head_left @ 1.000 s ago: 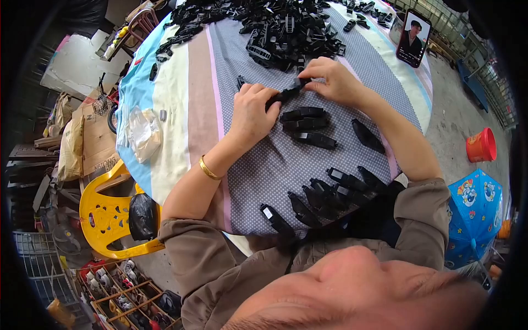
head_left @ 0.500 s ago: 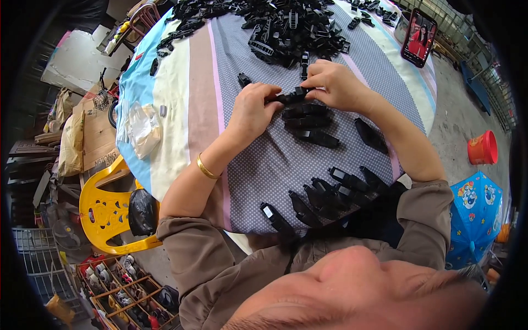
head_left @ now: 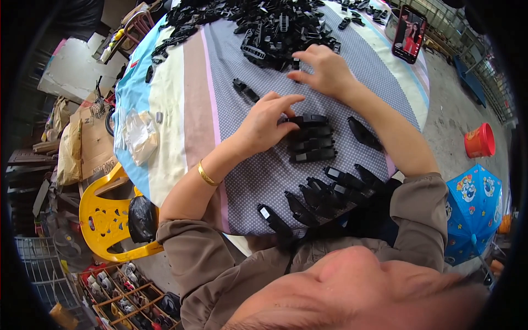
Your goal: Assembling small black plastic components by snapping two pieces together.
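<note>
Several long black plastic parts [head_left: 312,144] lie side by side in a row at the middle of the table. At the left end of the farthest black part [head_left: 314,119] is my left hand [head_left: 263,124], its thumb against or just beside that end and its index finger stretched out above. Farther off, my right hand [head_left: 328,71] has thumb and fingers spread around a small black piece [head_left: 296,65] at the near edge of a large heap of black plastic pieces [head_left: 280,33]; I cannot see it touching the piece. A loose black piece [head_left: 245,90] lies beyond my left hand.
More black parts [head_left: 319,201] line the table's near edge, and a single one [head_left: 364,133] lies by my right forearm. A phone [head_left: 409,34] stands at the far right. A clear plastic bag [head_left: 141,135] lies left. Beside the table are a yellow chair [head_left: 107,217] and a blue umbrella [head_left: 474,206].
The part both hands held now lies at the far side of the row, whose parts sit straighter. My right hand has moved away toward the heap, and my left hand's fingers have spread.
</note>
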Motion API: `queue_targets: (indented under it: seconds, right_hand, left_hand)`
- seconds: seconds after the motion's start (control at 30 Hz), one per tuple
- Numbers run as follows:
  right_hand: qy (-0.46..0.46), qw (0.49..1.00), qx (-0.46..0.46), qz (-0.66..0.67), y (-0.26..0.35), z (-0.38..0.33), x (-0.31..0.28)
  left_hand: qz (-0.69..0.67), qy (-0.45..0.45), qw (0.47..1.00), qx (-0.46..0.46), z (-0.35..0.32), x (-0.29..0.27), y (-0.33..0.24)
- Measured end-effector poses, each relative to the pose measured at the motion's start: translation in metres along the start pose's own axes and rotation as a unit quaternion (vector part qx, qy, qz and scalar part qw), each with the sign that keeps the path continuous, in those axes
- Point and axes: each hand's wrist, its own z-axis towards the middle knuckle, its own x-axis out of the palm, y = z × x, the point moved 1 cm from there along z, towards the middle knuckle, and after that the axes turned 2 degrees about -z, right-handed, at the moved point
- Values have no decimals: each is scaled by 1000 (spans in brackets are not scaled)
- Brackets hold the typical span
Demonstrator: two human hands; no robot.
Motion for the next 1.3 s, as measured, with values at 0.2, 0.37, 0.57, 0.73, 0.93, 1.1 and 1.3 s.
queue_targets:
  seconds: [0.2, 0.37, 0.57, 0.73, 0.93, 1.1, 1.3]
  right_hand:
    - [114, 992, -2, 54, 7, -3, -7]
    - [331, 918, -27, 216, 15, 0, -33]
    - [-7, 999, -34, -15, -32, 0, -5]
    - [87, 994, 33, -63, -36, -1, 0]
    - [123, 990, 22, -65, -16, -4, -16]
    - [175, 966, 10, 187, -7, -4, -16]
    - [343, 876, 122, 318, 11, -2, -20]
  left_hand:
    - [-105, -35, 988, -111, -2, 0, 11]
    - [114, -123, 985, 33, 5, 1, 27]
    - [66, -64, 996, 17, 4, 7, 21]
    - [90, -92, 992, 12, -3, 9, 14]
    - [109, -125, 986, -32, -9, 9, 19]
    - [108, -144, 980, -82, -8, 9, 22]
    - [110, -141, 981, -79, -8, 8, 24]
